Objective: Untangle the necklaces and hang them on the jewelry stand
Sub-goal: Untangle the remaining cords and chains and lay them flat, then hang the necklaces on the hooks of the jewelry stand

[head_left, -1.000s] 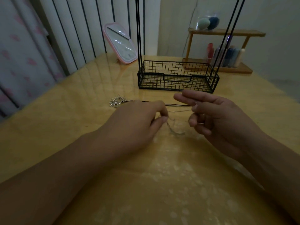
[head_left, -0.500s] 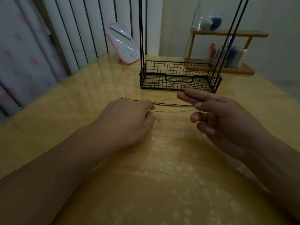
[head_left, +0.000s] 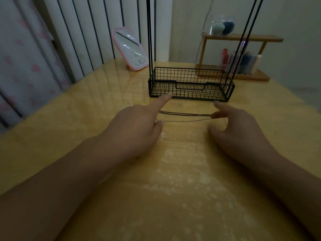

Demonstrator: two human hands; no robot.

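Two thin necklaces stretch between my hands just above the yellow table: a dark cord (head_left: 184,113) and, nearer me, a pale silver chain (head_left: 185,121). My left hand (head_left: 137,126) pinches the silver chain's left end, its index finger pointing toward the stand. My right hand (head_left: 234,126) pinches the right ends of both strands, index finger raised. A small silver tangle (head_left: 124,107) lies on the table behind my left hand. The black wire jewelry stand (head_left: 191,84) sits just beyond, its tall rods running out of the top of the frame.
A pink-framed mirror (head_left: 130,47) leans at the back left. A wooden shelf (head_left: 241,56) with bottles and a glass jar stands at the back right. A striped wall and a curtain run along the table's left edge (head_left: 52,98).
My hands have drawn apart, pulling the strands taut and longer between them. My left index finger has straightened toward the stand, and the right hand has shifted right.
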